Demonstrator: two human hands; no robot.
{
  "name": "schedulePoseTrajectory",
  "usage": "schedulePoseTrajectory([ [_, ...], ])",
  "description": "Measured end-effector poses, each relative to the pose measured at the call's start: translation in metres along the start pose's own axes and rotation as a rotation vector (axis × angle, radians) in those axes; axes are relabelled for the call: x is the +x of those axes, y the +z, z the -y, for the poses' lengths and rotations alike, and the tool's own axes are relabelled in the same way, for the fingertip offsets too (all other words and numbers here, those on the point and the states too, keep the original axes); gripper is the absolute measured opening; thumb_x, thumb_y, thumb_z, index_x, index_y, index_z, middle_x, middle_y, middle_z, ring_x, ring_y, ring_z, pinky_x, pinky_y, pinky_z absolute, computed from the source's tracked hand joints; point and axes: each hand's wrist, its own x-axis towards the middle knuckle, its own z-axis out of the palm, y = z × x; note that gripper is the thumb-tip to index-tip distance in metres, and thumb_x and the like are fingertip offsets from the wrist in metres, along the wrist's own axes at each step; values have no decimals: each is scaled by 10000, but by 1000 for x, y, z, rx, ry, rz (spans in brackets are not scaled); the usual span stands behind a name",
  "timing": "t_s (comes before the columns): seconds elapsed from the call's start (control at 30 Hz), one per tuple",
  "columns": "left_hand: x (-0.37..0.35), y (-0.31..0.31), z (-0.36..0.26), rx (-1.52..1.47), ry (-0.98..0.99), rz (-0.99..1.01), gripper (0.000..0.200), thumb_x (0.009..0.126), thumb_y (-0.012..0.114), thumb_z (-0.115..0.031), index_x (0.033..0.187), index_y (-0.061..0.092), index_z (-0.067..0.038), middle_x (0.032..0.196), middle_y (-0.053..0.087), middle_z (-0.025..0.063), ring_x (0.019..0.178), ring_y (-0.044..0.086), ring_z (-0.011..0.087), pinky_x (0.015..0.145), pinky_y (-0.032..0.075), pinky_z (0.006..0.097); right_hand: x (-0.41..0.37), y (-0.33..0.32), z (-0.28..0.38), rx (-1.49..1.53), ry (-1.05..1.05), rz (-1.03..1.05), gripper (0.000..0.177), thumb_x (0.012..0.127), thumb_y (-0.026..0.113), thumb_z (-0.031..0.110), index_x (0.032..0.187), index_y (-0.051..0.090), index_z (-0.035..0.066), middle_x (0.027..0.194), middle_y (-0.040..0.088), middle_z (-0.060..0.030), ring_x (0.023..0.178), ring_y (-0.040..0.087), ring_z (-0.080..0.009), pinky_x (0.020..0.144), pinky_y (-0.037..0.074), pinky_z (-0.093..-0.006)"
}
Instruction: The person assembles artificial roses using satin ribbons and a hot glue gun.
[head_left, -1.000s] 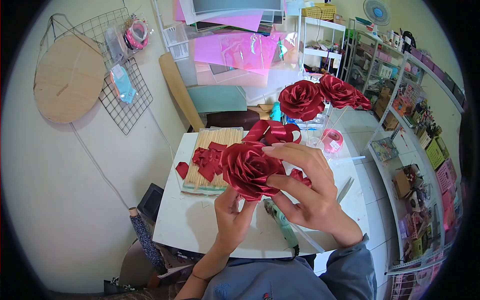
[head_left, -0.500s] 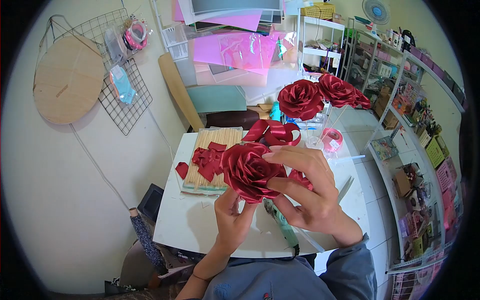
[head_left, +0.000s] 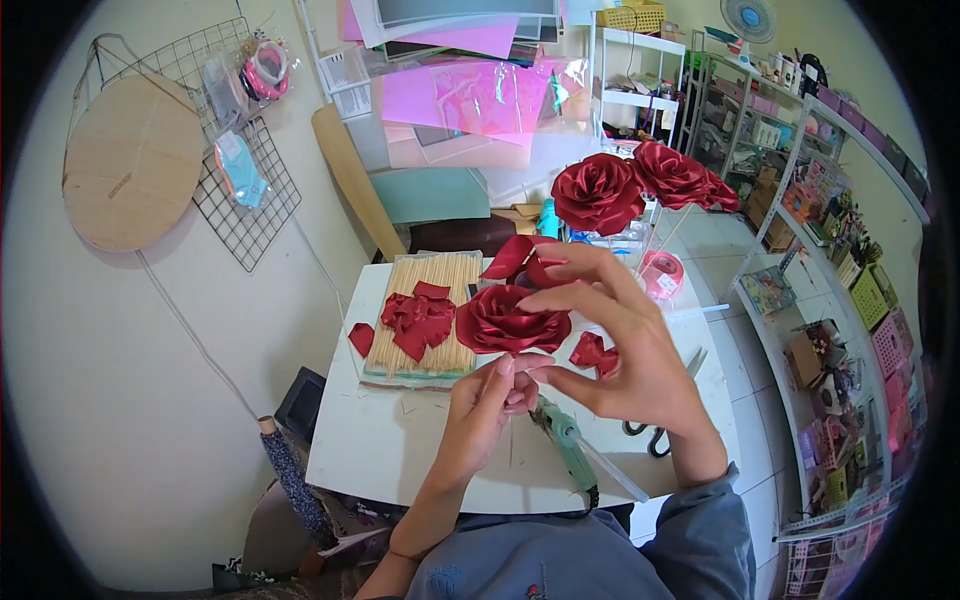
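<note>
Left hand: fingers closed in a pinch on the underside of the red satin ribbon rose, gripping it from below. What sits inside the pinch is hidden by my fingers.

Right hand: index tip on the rose's outer petal rim, thumb under the base beside the left fingertips. That's a light clamp on the rose's right side, with the other fingers fanned out and off it.

Rose position: held above the white table, bloom facing up and slightly tilted toward me, just right of the tray of wooden skewers.

Around it:
- pile of cut red petals lying on the skewers
- one loose petal on the table at the tray's left edge
- a few more petals under my right palm
- teal glue gun flat on the table, below both hands
- scissors right of the gun, partly behind my wrist
- pink ribbon roll far right of the table
- two finished roses standing behind the table
- red ribbon loops behind my right fingers
</note>
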Motion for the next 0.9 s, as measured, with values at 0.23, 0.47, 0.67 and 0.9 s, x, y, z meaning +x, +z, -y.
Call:
schedulePoseTrajectory([
  [0.23, -3, -1, -4, -57, 13, -2, 425, 882, 330, -289, 1003, 491, 84, 653, 436, 19, 608, 348, 67, 535, 280, 187, -3, -25, -1, -49, -14, -103, 447, 461, 698, 36, 891, 584, 76, 1118, 448, -111, 958, 483, -249, 779, 403, -345],
  [0.47, -4, 1, -6, 8, 51, -40, 454, 876, 335, -311, 1000, 485, 99, 634, 421, 17, 605, 346, 72, 542, 288, 194, -3, -29, 4, -74, -52, -79, 455, 491, 655, -40, 920, 554, 71, 1108, 433, -122, 989, 465, -271, 758, 421, -338],
  [0.67, -5, -2, -5, -64, 88, -13, 374, 866, 375, -249, 1031, 479, 70, 661, 440, 28, 617, 332, 63, 562, 278, 191, -7, -35, 8, -132, -17, -94, 433, 506, 647, -35, 917, 557, 67, 1106, 435, -117, 975, 470, -271, 758, 415, -347],
  [0.9, -4, -6, 2, -50, 192, -58, 336, 851, 403, -197, 1028, 473, 79, 718, 483, 67, 644, 353, 73, 588, 287, 215, -39, -33, -26, -304, 129, 38, 313, 638, 595, 9, 940, 519, 50, 1017, 466, -147, 944, 479, -319, 744, 415, -352],
])
